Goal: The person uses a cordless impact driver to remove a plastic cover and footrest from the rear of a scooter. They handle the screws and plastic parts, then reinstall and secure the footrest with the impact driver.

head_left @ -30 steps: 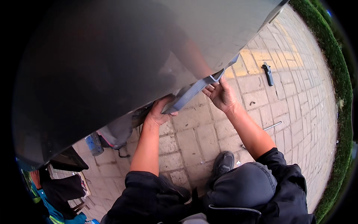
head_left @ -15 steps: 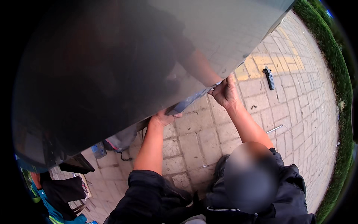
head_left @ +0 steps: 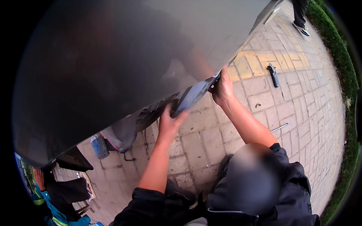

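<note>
Here's your left hand (head_left: pixel 169 124) at the lower end of the grey strip (head_left: pixel 193 94), thumb and fingers apart with that end between them; they're blurred, so I can't tell if they clamp it. Up at the other end, your right hand (head_left: pixel 224 90) has its thumb raised by the panel (head_left: pixel 128 64), fingers curled underneath and partly hidden, their hold impossible to tell. The strip slants along the lower edge of that big, dark, glossy panel, above the paving (head_left: pixel 201 141). Out to your right lie a dark tool (head_left: pixel 273 76) and a thin rod (head_left: pixel 279 127); to your left, a plastic bottle (head_left: pixel 99 147) stands beside a grey bag (head_left: pixel 122 133).
</note>
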Tool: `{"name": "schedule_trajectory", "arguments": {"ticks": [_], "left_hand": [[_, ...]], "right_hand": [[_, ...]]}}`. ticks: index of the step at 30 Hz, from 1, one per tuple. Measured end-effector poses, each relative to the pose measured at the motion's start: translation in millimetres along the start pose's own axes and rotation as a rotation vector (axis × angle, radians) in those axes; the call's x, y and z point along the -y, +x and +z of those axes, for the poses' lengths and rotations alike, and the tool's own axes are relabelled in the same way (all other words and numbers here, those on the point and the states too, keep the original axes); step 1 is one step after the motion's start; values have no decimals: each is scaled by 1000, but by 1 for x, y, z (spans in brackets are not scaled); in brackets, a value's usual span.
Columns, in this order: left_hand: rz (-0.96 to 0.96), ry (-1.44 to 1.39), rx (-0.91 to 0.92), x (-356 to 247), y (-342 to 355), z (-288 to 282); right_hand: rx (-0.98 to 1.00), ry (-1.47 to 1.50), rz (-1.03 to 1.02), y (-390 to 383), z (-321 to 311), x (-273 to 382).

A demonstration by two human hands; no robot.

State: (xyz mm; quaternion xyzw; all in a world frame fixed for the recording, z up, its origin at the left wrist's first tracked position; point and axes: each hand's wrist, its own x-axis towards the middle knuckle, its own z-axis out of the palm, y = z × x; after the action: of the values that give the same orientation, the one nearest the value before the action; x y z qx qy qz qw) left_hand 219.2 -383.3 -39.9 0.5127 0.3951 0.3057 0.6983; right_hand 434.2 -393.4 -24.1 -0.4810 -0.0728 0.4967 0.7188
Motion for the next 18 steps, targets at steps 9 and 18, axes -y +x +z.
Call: {"name": "schedule_trajectory", "arguments": {"ticks": [9, 18], "left_hand": [[49, 27, -232, 11, -2, 10], [82, -133, -293, 11, 2, 19]], "right_hand": [[-290, 47, -157, 7, -27, -23], [-300, 177, -277, 37, 23, -21]]}}
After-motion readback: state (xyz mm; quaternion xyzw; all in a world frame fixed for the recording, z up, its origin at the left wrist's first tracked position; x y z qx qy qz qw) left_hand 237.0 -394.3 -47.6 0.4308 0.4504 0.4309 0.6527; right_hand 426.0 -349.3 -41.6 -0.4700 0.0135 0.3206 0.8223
